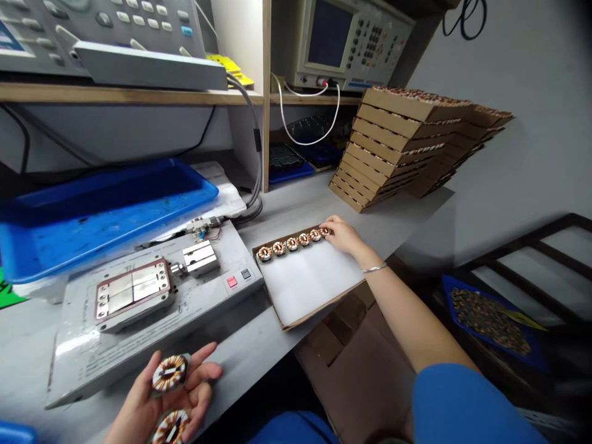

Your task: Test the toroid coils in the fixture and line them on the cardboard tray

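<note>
2nd toroid coil (170,427), cut off below

Bright even light, soft shadow under the shelf (115,94), glare on the metal plate (133,290), sharp toroid coils (169,374), fisheye-bent edges.

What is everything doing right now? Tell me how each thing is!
left hand, holding coils between spread fingers
two orange-and-white wire-wound ring coils, held in the left hand
right hand, touching the row's end coil
row of orange-and-white ring coils, lined up on the tray
white-lined cardboard tray, lying on the grey bench
brown cardboard trays, stacked in a leaning pile
grey instrument's screen, dark
</note>
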Demonstrator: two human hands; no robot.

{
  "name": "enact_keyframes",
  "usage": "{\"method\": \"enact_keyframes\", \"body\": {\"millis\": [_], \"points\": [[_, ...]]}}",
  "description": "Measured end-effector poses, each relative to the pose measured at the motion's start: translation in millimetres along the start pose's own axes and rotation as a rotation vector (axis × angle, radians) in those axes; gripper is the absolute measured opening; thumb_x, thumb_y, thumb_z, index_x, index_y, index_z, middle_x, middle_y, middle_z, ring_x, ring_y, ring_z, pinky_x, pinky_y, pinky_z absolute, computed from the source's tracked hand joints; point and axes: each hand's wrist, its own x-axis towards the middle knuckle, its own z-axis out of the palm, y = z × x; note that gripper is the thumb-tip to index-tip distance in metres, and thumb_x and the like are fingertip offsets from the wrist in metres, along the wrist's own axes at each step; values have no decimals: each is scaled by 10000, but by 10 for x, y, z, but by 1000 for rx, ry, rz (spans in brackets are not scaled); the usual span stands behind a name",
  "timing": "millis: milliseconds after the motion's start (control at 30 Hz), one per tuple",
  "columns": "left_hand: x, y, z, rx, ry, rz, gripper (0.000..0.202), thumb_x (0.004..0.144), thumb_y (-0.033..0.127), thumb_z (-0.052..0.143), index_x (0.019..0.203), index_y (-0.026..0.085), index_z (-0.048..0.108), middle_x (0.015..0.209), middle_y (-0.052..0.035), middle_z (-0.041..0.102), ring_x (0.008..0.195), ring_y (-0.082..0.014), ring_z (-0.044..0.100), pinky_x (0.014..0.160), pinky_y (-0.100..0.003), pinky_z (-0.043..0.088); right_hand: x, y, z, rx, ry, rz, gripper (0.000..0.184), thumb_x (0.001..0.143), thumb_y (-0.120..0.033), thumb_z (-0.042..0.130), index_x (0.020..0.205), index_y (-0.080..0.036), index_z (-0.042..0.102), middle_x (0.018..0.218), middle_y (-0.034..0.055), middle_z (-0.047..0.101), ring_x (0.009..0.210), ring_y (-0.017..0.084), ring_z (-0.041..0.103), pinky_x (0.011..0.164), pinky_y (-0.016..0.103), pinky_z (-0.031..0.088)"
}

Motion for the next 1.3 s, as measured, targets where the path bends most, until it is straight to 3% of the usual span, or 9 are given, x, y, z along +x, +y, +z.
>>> {"method": "enact_keyframes", "body": {"millis": [167, 300, 467, 600, 700, 900, 1033, 1200, 1300], "points": [[-108, 8, 67, -17, -64, 16, 514, 851, 427, 381, 1249, 103, 402, 838, -107, 647, 494, -129, 496, 399, -216, 362, -59, -208, -123, -126, 27, -3, 409, 730, -55, 551, 1132, -131, 578, 1080, 125, 548, 978, 227, 539, 885, 362, 432], [-192, 71, 105, -29, -161, 76, 568, 857, 486, 308, 1198, 59, 461, 848, -141, 635, 488, -146, 517, 380, -231, 349, -184, -1061, -278, 106, 206, -249, 421, 771, -175, 579, 1188, -197, 525, 1121, 99, 525, 982, 228, 539, 866, 405, 452], [-323, 155, 75, -75, -239, 133, 596, 851, 553, 236, 1146, 110, 506, 796, -105, 642, 470, -143, 528, 394, -223, 335, -589, -2468, -239, 564, -189, -757, 398, 807, -283, 577, 1191, -220, 495, 1103, 51, 552, 950, 163, 549, 842, 321, 471], [-453, 123, -34, -48, -224, 158, 609, 829, 600, 230, 795, 125, 608, 532, -78, 592, 438, -151, 523, 406, -218, 348, -785, -3109, 32, 558, -374, -898, 421, 750, -329, 641, 1126, -179, 523, 1020, 65, 569, 960, 194, 528, 841, 352, 457], [-521, 102, -147, -70, -158, 181, 600, 827, 597, 250, 635, 135, 580, 484, -81, 572, 422, -144, 514, 383, -210, 339, -782, -3293, 135, 492, -433, -879, 385, 741, -304, 649, 1079, -158, 536, 955, 67, 564, 888, 194, 536, 782, 355, 470], [-591, 116, -378, -30, -234, 118, 673, 795, 657, 201, 711, 122, 601, 507, -100, 593, 371, -105, 467, 386, -197, 289, -698, -3429, 37, 555, -644, -1061, 406, 780, -64, 515, 1162, -199, 493, 1151, 56, 524, 1049, 153, 502, 876, 277, 446], [-566, 115, -454, -41, -276, 108, 720, 776, 682, 212, 708, 91, 618, 496, -117, 587, 358, -101, 465, 374, -192, 271, -666, -3468, 30, 455, -657, -1079, 339, 796, -128, 523, 1127, -203, 531, 1036, 52, 551, 902, 153, 542, 777, 275, 478], [-509, 137, -505, -219, -327, 175, 681, 797, 638, 266, 1092, 95, 550, 790, -128, 648, 455, -126, 540, 356, -192, 340, -282, -3412, 108, 485, -386, -875, 252, 781, -156, 571, 1032, -181, 567, 1015, 60, 557, 912, 157, 537, 805, 302, 465], [-495, 136, -548, -264, -328, 181, 674, 803, 619, 289, 1177, 93, 487, 823, -126, 638, 486, -137, 554, 362, -199, 369, 45, -3360, 214, 438, -199, -736, 247, 780, -171, 582, 1026, -174, 574, 1003, 66, 581, 927, 178, 536, 830, 341, 451]]}}
